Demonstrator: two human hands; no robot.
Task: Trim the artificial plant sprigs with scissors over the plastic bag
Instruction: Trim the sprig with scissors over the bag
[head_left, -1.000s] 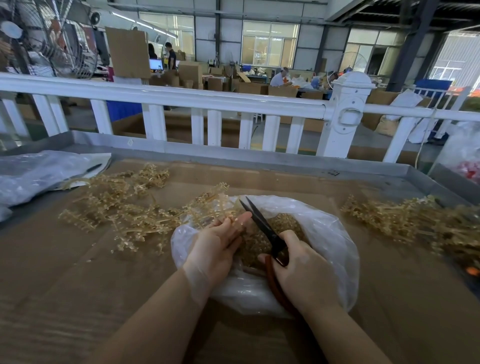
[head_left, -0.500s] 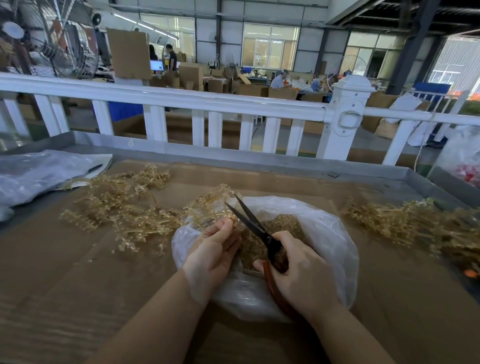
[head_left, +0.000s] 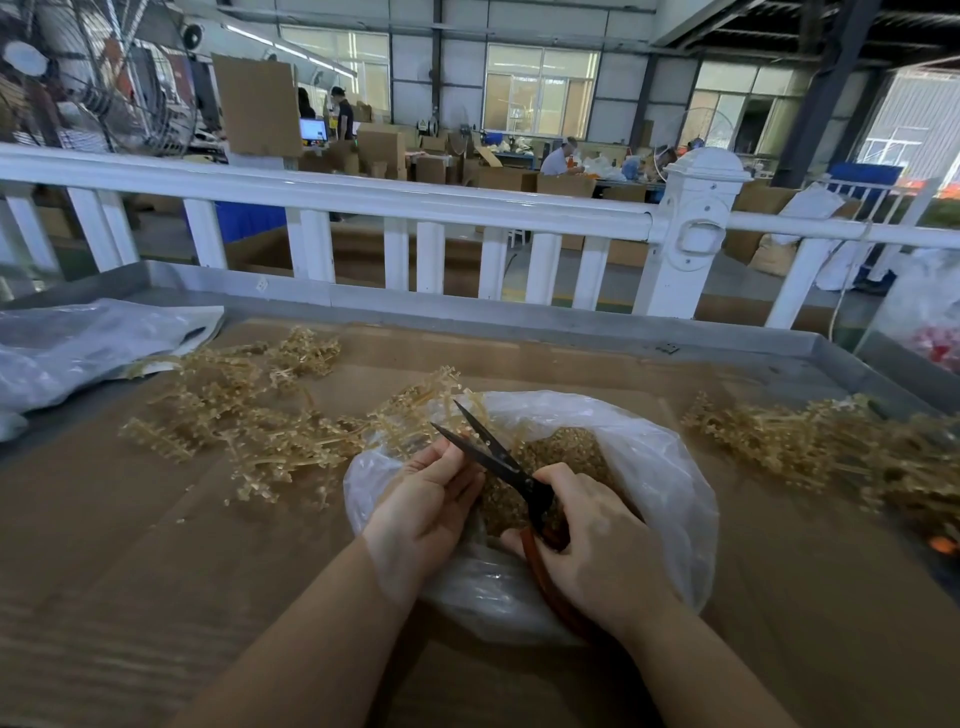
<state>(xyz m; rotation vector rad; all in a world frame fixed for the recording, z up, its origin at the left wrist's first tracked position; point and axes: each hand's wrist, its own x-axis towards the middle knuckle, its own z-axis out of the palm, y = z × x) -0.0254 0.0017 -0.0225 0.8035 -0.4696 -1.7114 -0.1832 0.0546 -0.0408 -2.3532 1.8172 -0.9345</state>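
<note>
On the tabletop (head_left: 156, 545), in the head view, we see one pair of scissors (head_left: 496, 460), one open plastic bag (head_left: 665, 467), and two heaps of golden sprigs: a big heap on the left (head_left: 249, 415) and another on the right (head_left: 810, 441). Inside the bag lies a pile of small golden bits (head_left: 566, 447). Our right hand (head_left: 597, 540) is curled around the red handles of the scissors. The two dark blades are spread apart and point up and to the left, away from us, over the bag. Our left hand (head_left: 426, 504) is curled beside the lower blade; we cannot tell what it holds. A second, flat bag (head_left: 67, 348) lies at the far left. A raised metal edge (head_left: 467, 317) runs along the back, with a white fence (head_left: 363, 202) behind it. Bare brown tabletop lies near us on the left.
</note>
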